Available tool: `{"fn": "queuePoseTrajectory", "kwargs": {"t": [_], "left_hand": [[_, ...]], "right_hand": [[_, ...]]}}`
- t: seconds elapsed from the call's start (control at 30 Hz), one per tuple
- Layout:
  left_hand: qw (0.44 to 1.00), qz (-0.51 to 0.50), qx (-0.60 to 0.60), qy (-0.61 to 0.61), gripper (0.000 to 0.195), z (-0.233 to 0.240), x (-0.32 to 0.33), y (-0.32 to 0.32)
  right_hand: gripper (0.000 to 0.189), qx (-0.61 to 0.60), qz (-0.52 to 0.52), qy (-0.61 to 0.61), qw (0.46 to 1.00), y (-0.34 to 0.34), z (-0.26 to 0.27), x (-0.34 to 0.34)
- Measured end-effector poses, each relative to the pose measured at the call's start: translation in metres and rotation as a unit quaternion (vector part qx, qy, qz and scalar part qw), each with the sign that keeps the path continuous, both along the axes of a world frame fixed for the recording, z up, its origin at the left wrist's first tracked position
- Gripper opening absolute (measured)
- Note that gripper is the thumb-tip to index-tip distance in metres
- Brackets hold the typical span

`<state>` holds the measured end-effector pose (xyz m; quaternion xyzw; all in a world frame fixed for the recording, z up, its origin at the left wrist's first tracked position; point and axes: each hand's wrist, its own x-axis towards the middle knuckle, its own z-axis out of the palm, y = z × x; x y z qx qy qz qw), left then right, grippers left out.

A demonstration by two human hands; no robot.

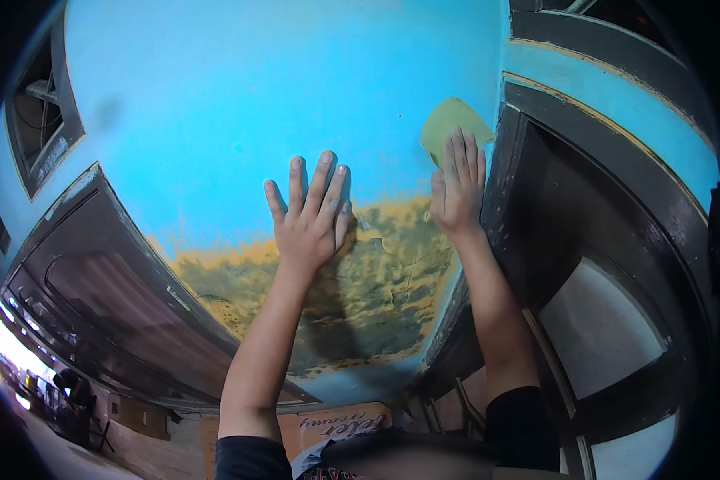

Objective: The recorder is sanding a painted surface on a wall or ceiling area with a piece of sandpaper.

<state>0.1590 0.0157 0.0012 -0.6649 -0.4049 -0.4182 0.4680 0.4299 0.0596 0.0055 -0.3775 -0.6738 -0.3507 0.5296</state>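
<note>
Both my hands are raised against a light blue painted wall (216, 126). My left hand (308, 219) lies flat on it with fingers spread and nothing held, at the upper edge of a worn, stained patch (390, 282). That patch is yellow-brown and dark, with cracked paint. Near the wall's right edge, my right hand (459, 186) presses a yellow-green sheet (450, 123), apparently sandpaper, to the wall. Its fingers are stretched out and close together. Part of the sheet is hidden under the palm and fingers; its upper part sticks out beyond them.
A dark door frame (510, 156) stands close beside my right hand. Another dark wooden door (126, 288) is at the left, under a small window frame (51, 120). Low in view lies printed cardboard (336, 423). A dark, unclear shape (75, 396) is at far left.
</note>
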Motion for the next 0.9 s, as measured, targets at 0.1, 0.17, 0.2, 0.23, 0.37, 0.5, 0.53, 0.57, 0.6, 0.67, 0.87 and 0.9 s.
{"fn": "queuePoseTrajectory", "kwargs": {"t": [0.1,0.17,0.2,0.23,0.37,0.5,0.53,0.57,0.6,0.67,0.87,0.9], "left_hand": [[1.0,-0.007,0.005,-0.01,0.053,-0.004,0.005,0.003],[1.0,-0.013,-0.009,-0.007,0.053,-0.005,0.009,0.002],[1.0,-0.012,-0.013,-0.008,0.052,-0.005,0.009,-0.002],[1.0,-0.012,-0.015,-0.009,0.052,-0.004,0.008,-0.003],[1.0,-0.014,0.002,-0.004,0.049,-0.002,0.004,0.0],[1.0,-0.015,-0.002,-0.011,0.049,-0.003,-0.002,0.0],[1.0,-0.014,-0.004,-0.014,0.049,-0.003,-0.003,-0.001],[1.0,-0.02,-0.004,-0.008,0.048,-0.002,-0.006,-0.002],[1.0,-0.024,-0.003,-0.003,0.047,-0.003,-0.008,-0.002],[1.0,-0.027,-0.006,-0.004,0.046,-0.006,-0.005,-0.001],[1.0,-0.028,-0.007,0.0,0.047,-0.008,-0.011,-0.002],[1.0,-0.027,-0.01,0.0,0.047,-0.008,-0.012,-0.002]], "right_hand": [[0.054,-0.013,0.004,0.049,0.999,-0.002,-0.059,0.002],[0.054,-0.01,0.002,0.045,0.999,-0.001,-0.087,0.002],[0.054,-0.019,-0.003,0.042,0.999,-0.008,-0.09,0.0],[0.054,-0.02,-0.003,0.041,0.999,-0.008,-0.087,0.001],[0.055,-0.006,-0.002,0.011,1.0,-0.002,-0.033,0.004],[0.055,0.019,0.012,0.011,1.0,0.002,0.015,0.0],[0.054,0.022,0.013,0.012,1.0,0.004,0.01,0.001],[0.054,0.02,0.015,0.01,1.0,0.005,0.0,-0.002],[0.054,0.01,0.017,0.026,0.999,0.003,-0.018,-0.006],[0.054,0.0,-0.001,0.026,1.0,0.002,-0.062,-0.003],[0.055,-0.012,-0.007,0.01,1.0,-0.003,-0.053,-0.009],[0.055,-0.01,-0.008,0.01,1.0,-0.003,-0.034,-0.009]]}}
